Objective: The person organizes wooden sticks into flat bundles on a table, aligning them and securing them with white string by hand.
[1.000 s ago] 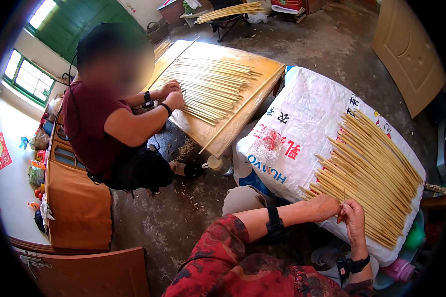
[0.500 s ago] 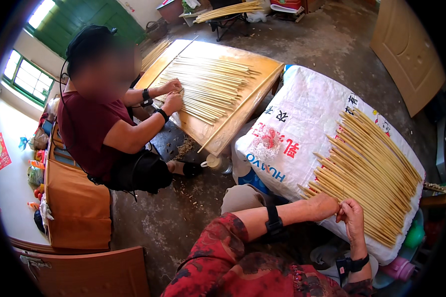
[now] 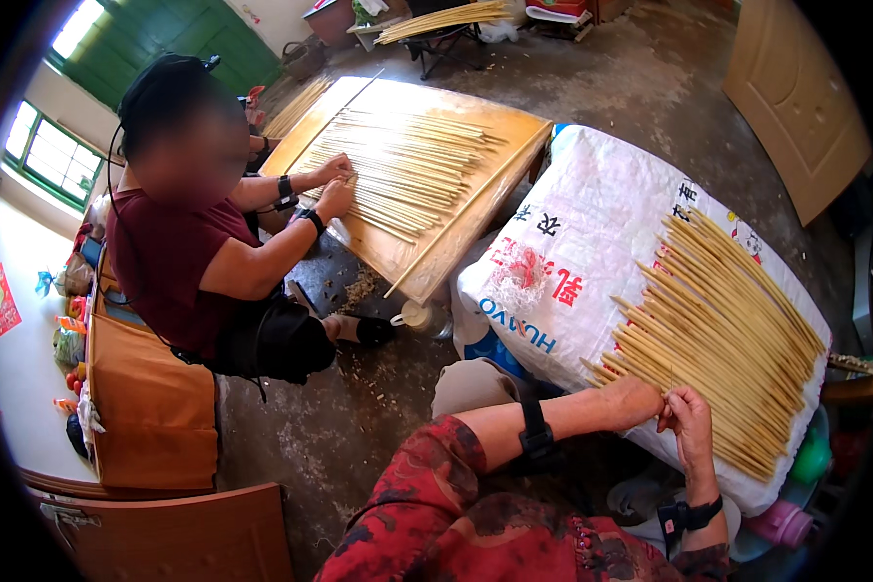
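Note:
A row of long, thin pale-yellow sticks [image 3: 713, 330] lies side by side on a white woven sack cover [image 3: 601, 209] at the right. At the row's near left end my left hand [image 3: 633, 401] is closed, its back turned up and its fingertips largely hidden. Right beside it, nearly touching, my right hand [image 3: 687, 417] is closed in a pinch. Whatever sits between the fingertips of both hands is too small to make out. A tangle of fine pale thread [image 3: 520, 279] rests on the cover, left of the sticks.
Across from me, a person in a dark red shirt [image 3: 179, 252] works with both hands over thin sticks [image 3: 407, 175] on a wooden table [image 3: 436, 272]. A pale jug [image 3: 425, 318] stands on the floor between us. A pink container [image 3: 784, 526] is by my right arm.
The other person's head and shoulders have shifted slightly left. My two hands stay together at the same place by the sticks, with barely any visible movement.

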Motion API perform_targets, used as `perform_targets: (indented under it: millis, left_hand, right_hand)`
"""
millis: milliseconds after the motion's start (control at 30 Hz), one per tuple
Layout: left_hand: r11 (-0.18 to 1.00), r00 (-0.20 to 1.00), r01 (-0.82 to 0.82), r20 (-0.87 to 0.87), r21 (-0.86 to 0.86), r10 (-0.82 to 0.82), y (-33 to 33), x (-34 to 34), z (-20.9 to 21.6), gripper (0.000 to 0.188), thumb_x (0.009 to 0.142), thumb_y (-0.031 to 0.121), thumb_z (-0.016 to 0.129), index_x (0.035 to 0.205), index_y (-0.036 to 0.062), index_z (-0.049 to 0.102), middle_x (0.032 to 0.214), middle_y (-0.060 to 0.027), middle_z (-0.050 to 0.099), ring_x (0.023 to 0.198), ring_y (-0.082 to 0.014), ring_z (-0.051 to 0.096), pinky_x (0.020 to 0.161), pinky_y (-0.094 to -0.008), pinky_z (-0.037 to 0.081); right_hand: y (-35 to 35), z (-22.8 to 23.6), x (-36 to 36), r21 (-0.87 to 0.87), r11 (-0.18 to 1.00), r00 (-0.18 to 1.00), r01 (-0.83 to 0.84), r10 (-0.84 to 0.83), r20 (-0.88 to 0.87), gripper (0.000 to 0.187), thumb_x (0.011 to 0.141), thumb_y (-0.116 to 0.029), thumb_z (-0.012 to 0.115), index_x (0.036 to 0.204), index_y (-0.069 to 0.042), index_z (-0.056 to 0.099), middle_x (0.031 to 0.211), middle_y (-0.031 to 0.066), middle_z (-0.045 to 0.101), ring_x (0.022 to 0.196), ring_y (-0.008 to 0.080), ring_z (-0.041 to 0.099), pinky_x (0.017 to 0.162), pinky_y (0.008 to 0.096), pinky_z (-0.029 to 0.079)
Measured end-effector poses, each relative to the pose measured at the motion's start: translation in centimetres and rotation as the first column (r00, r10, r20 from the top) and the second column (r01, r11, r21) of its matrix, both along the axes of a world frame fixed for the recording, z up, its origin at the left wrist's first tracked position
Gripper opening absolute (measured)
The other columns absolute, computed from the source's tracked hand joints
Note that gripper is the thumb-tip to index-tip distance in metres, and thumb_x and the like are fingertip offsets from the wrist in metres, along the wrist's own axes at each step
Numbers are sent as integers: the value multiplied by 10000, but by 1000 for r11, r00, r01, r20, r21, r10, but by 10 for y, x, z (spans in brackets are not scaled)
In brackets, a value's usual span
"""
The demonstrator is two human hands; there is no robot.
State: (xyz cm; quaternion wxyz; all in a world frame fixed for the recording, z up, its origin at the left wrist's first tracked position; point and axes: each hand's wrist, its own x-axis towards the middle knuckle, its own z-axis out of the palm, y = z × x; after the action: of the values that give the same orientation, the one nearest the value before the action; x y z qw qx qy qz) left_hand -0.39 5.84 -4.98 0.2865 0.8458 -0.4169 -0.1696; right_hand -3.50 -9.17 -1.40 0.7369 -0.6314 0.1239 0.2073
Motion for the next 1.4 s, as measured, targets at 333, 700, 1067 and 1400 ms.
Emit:
perform_targets:
  millis: [333,700,1067,1400]
  left_hand:
    - [1000,1000,-9,10,-15,9,1,-4,9,140,738,133,500,768,147,636,778,-142,610,720,-295,609,616,-391,477]
    - [992,993,-113,-19,-62,112,31,4,3,112,761,100,517,854,39,533,831,-155,522,778,-353,524,638,-421,438]
    - [989,907,-139,408,50,107,6,-23,2,432,705,188,625,1094,70,477,1196,-107,415,1148,-286,350,931,-471,261]
    - [977,867,-173,489,127,90,-36,-18,-29,579,799,349,510,1269,64,328,1366,-93,252,1278,-258,191,1009,-511,120]
  right_hand:
    - [-1,7,-6,-63,998,1000,-17,18,13,135,821,-153,510,767,-29,512,591,17,485,496,104,481,455,232,411]
    - [-79,45,-9,157,888,832,431,-459,312,149,864,-159,476,840,-14,500,667,34,495,549,102,478,493,222,411]
    - [-150,183,-98,341,881,594,329,-474,651,191,867,-175,479,982,-23,495,761,42,476,630,131,456,553,262,378]
    - [-209,275,-157,307,922,395,238,-380,836,155,872,-66,432,998,22,453,807,51,410,734,133,395,665,261,346]
